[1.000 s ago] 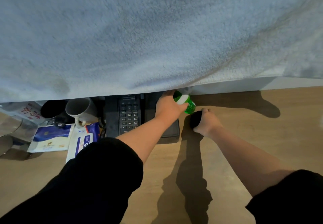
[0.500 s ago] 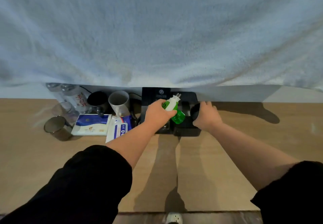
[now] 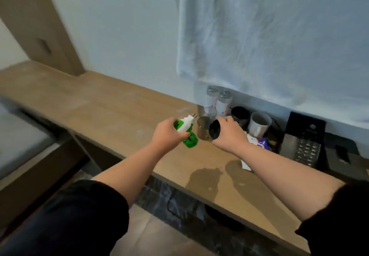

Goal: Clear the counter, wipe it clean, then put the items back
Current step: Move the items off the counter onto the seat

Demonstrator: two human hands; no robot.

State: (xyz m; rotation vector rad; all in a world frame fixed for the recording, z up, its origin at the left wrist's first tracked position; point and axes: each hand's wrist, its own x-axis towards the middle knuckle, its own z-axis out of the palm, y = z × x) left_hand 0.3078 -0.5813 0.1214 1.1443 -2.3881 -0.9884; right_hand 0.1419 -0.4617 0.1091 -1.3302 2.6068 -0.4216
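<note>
My left grip (image 3: 167, 135) holds the green plug-in (image 3: 191, 140), my right grip (image 3: 229, 134) a black object (image 3: 214, 130), both above the table (image 3: 99, 111). Bare table runs left; glass (image 3: 202, 129), mugs (image 3: 259, 124) and phone (image 3: 305, 145) crowd the right back edge.

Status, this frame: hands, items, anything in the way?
Left hand grips green plug-in. Right hand grips black object. Both above counter; glasses, mugs close behind.
</note>
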